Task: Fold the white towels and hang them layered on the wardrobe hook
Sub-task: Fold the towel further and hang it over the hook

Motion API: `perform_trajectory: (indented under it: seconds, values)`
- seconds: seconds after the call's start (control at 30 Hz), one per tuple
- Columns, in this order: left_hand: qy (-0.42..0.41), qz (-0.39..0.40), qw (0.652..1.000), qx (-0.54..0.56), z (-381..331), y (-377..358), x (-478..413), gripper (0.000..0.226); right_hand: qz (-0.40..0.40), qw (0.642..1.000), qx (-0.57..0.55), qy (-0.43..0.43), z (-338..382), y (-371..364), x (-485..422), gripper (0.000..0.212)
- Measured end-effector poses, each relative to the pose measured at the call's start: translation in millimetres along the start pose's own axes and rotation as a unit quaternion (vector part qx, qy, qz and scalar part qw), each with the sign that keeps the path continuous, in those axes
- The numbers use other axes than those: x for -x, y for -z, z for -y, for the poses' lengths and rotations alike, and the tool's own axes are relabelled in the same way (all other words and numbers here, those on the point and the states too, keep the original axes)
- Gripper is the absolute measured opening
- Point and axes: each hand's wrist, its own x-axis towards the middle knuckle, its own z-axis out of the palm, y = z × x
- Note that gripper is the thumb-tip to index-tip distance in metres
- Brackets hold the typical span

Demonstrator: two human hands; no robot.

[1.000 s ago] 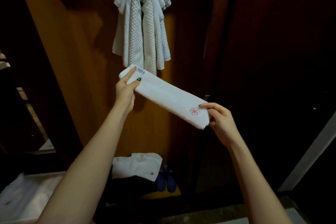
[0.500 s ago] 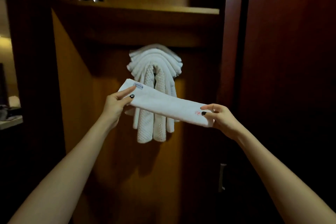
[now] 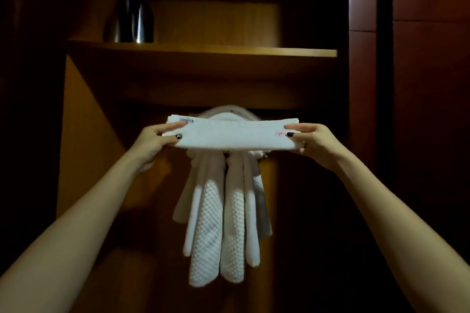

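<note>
folded towel (image 3: pixel 232 134) flat across mid-frame, right in front of the hung towels (image 3: pixel 223 211) | my left hand (image 3: pixel 152 141) pinches its left end, right hand (image 3: pixel 315 141) pinches the right | shelf (image 3: pixel 203 52) above, dark jug (image 3: pixel 132 20) upper left

The single head-worn camera faces forward, close to the open wardrobe (image 3: pixel 84 134), looking into its interior.

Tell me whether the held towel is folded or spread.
Folded: the white towel is a narrow, thick strip, pinched at its ends by the left hand and right hand.
</note>
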Motion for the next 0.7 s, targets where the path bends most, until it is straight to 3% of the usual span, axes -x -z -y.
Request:
perform_trajectory:
  seconds: [0.23, 0.37, 0.53, 0.7]
  values:
    - [-0.018, -0.059, 0.992, 0.114, 2.5, -4.4, -65.5, 0.045, 0.003, 0.99, -0.134, 0.04, 11.1, -16.0, -78.8, 0.035]
    - [-0.028, -0.073, 0.975, 0.209, 0.2, -14.1, -95.7, 0.041, 0.001, 0.983, -0.173, 0.065, 17.8, -21.9, -111.3, 0.02]
    - [-0.05, -0.1, 0.961, 0.253, -7.2, -20.0, -135.4, 0.049, -0.012, 0.967, -0.234, 0.098, 24.0, -21.5, -145.0, 0.019]
    - [0.017, -0.108, 0.976, 0.187, 34.9, -17.9, -129.1, 0.047, -0.018, 0.993, -0.116, 0.008, -25.7, -20.0, -150.7, 0.011]
